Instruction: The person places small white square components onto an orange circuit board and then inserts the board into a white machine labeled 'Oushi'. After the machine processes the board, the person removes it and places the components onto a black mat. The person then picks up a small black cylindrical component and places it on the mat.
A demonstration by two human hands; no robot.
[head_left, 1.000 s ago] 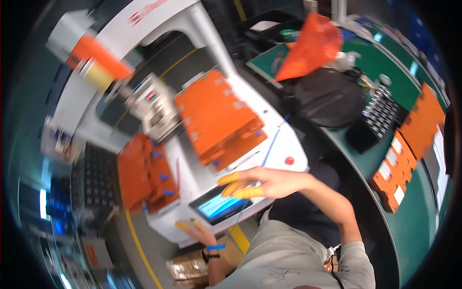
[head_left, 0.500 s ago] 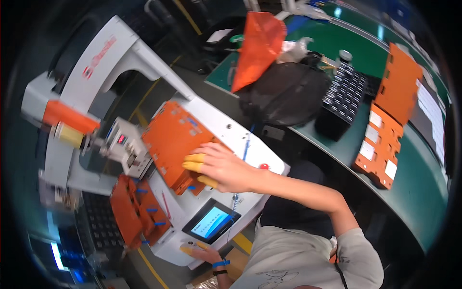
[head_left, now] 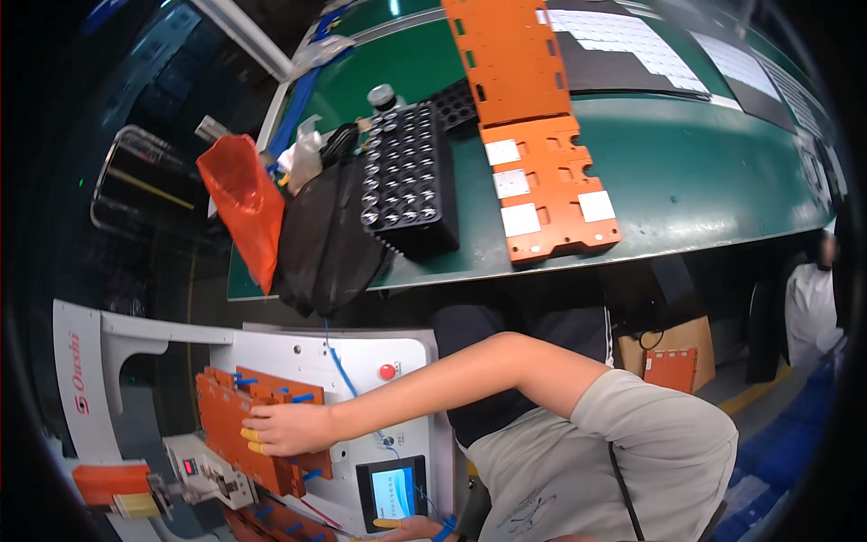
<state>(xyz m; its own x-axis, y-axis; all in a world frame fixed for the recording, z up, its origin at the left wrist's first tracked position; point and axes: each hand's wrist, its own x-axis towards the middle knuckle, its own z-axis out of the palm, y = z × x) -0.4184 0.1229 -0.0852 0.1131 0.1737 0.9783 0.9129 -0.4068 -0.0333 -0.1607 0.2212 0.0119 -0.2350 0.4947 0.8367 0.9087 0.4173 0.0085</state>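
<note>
My right hand (head_left: 291,428) reaches across a white machine and grips an orange fixture plate (head_left: 226,414), its fingers in yellow finger covers over the plate's face. Behind and under this plate lies more orange fixture with blue clips (head_left: 302,398) sticking out. At the bottom edge my left hand (head_left: 411,528), partly cut off, has its fingers stretched out by a small touchscreen (head_left: 393,492). A blue band circles that wrist. Another orange fixture (head_left: 271,524) with blue clips sits lower left. The machine's white head with a red display (head_left: 190,467) stands beside the gripped plate.
On the green bench (head_left: 686,181) are an open orange fixture (head_left: 551,203) with white labels, a black tray of cylindrical cells (head_left: 402,181), a black bag (head_left: 321,239) and an orange bag (head_left: 244,203). A red button (head_left: 387,371) is on the machine. Another person (head_left: 813,298) is far right.
My view has swung toward the bench, shifting the machine to the lower left. The orange fixture under my right hand now shows blue clips along its far side. My left hand is beside the touchscreen.
</note>
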